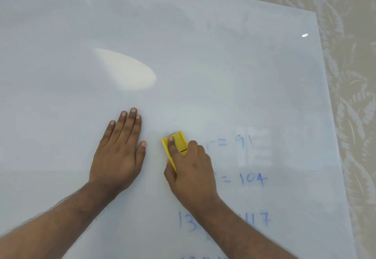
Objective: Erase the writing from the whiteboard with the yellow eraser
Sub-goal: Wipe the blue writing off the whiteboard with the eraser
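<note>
Yellow eraser (176, 143) gripped by right hand (190, 169), pressed on whiteboard (203, 65), just left of blue writing (244, 179). Left hand (119, 153) laid flat, fingers straight, just left of eraser, nothing held.

The whiteboard (183, 65) is a large glossy white sheet filling most of the view, with blue writing (252, 179) toward 4 o'clock: "= 91", "= 104", "13" and "117", some of it smudged. The yellow eraser (176, 139), a small rectangular block, lies flat against the board just below centre, at 9 o'clock of the writing.
</note>
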Action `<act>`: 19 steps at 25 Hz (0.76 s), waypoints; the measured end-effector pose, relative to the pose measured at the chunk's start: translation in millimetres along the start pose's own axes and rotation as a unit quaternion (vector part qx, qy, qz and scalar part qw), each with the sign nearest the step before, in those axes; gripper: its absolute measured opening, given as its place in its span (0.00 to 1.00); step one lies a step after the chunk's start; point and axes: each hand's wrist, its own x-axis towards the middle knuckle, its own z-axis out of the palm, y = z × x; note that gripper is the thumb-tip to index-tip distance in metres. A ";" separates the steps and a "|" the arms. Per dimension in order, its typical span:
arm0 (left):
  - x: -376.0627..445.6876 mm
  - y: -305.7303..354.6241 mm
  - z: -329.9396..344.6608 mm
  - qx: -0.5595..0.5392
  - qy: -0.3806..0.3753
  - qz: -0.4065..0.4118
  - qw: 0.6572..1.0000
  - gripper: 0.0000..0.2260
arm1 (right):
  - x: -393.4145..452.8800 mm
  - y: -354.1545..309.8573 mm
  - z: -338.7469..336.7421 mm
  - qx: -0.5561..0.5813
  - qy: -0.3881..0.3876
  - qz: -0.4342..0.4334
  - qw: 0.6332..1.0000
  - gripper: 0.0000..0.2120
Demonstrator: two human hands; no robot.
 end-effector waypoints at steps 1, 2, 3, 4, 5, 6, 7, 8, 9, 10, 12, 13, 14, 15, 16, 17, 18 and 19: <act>-1.6 -0.9 -0.3 0.000 -0.001 0.004 1.000 0.28 | -7.9 5.3 -0.7 -0.006 -0.008 -0.019 1.000 0.25; -2.9 -1.8 -0.6 0.001 -0.002 0.008 1.000 0.28 | -14.3 14.3 -2.3 -0.012 -0.011 -0.031 0.999 0.25; -4.0 -2.3 -1.1 0.001 -0.004 0.010 1.000 0.28 | -19.0 25.6 -4.6 -0.019 -0.009 -0.034 0.999 0.26; -4.9 -2.5 -1.9 0.001 -0.007 0.010 1.000 0.28 | -21.8 37.2 -7.1 -0.026 -0.004 -0.024 0.999 0.26; -6.0 -2.4 -2.6 0.001 -0.009 0.010 1.000 0.28 | -22.2 47.8 -9.7 -0.029 0.004 -0.003 1.000 0.26; -7.0 -1.6 -2.8 0.001 -0.010 0.010 1.000 0.28 | -19.8 56.7 -12.3 -0.026 0.012 0.026 0.999 0.26; -8.2 -1.0 -2.9 0.001 -0.011 0.009 1.000 0.28 | -14.8 62.2 -14.1 -0.016 0.020 0.056 0.998 0.26; -9.4 -0.8 -3.0 0.001 -0.011 0.008 1.000 0.28 | -8.0 63.5 -14.2 -0.001 0.027 0.084 0.996 0.25; -10.3 -0.5 -2.9 0.000 -0.010 0.005 1.000 0.27 | -0.4 61.7 -13.3 0.012 0.033 0.108 0.994 0.24; -11.0 0.1 -2.5 0.000 -0.009 0.003 1.000 0.27 | 6.6 57.3 -11.5 0.022 0.038 0.126 0.991 0.24; -13.1 1.9 -1.2 0.001 -0.008 -0.001 1.000 0.27 | 15.9 43.9 -7.3 0.031 0.049 0.134 0.989 0.24; -13.7 2.6 -0.7 0.000 -0.007 -0.001 1.000 0.27 | 16.7 37.1 -5.6 0.030 0.051 0.121 0.991 0.24; -14.0 2.8 -0.4 0.000 -0.007 -0.001 1.000 0.27 | 14.6 31.2 -4.1 0.027 0.049 0.100 0.993 0.24; -14.2 2.7 -0.3 0.001 -0.006 -0.001 1.000 0.28 | 9.7 27.2 -3.1 0.022 0.042 0.077 0.996 0.24; -15.2 2.1 -0.1 0.001 -0.007 0.000 1.000 0.28 | 2.6 25.6 -2.7 0.015 0.032 0.053 0.998 0.24; -16.7 1.6 0.2 0.001 -0.007 0.001 1.000 0.28 | -6.0 26.7 -3.1 0.007 0.021 0.031 0.999 0.24; -18.3 1.1 0.3 0.001 -0.007 0.001 1.000 0.28 | -14.6 30.5 -4.0 -0.001 0.010 0.011 1.000 0.25; -19.9 0.8 0.3 0.001 -0.007 0.002 1.000 0.28 | -23.1 37.1 -5.5 -0.008 0.001 -0.003 1.000 0.25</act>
